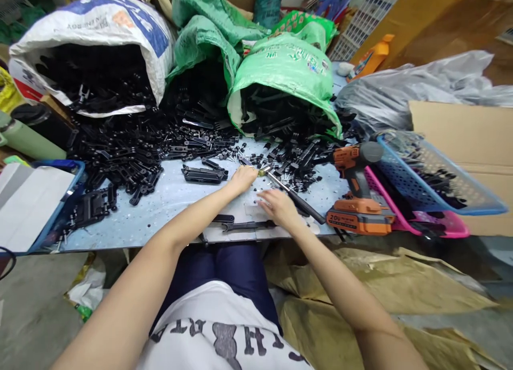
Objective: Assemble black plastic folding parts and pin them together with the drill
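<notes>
Near edge, lower centre of the frame: a long black plastic part (245, 226) lies along the pale-blue tabletop (170, 178). Just beyond it is the right hand (279, 207), fingers loosely parted — whether they pinch a small piece cannot be told. At centre, the left hand (242, 179) reaches near loose silver metal pins (231, 157), its grip hidden. Right of centre stands an orange-and-black cordless drill (356, 188). Behind, a light-green woven sack (280, 65) gapes at upper centre.
</notes>
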